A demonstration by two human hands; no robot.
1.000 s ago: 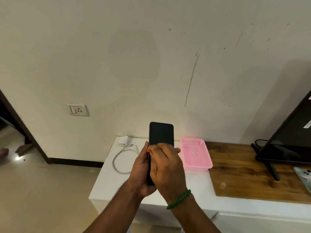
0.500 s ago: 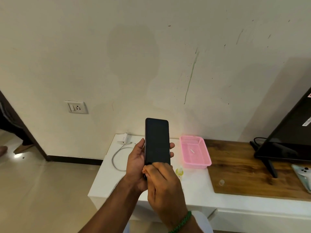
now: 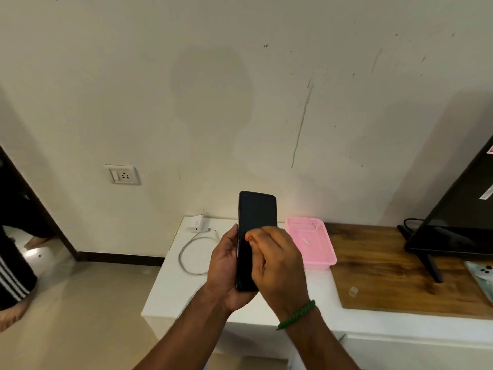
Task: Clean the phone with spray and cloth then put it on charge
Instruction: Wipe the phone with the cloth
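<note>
- Evidently the wiping step: the right hand (image 3: pixel 278 265) pinches a small orange cloth (image 3: pixel 248 237) against the dark screen of the smartphone (image 3: pixel 256 217).
- Left hand (image 3: pixel 226 265) wraps the phone's lower half, holding it upright above the white counter (image 3: pixel 170 284).
- Next, I judge, comes plugging in: the white charger (image 3: pixel 196 225) and its cable (image 3: pixel 192 249) lie behind, unplugged from the wall socket (image 3: pixel 122 175).

The left hand (image 3: pixel 226 265) is curled in a grip, thumb up. The right hand (image 3: pixel 280 265) has its fingertips (image 3: pixel 252 237) pinched together.
</note>
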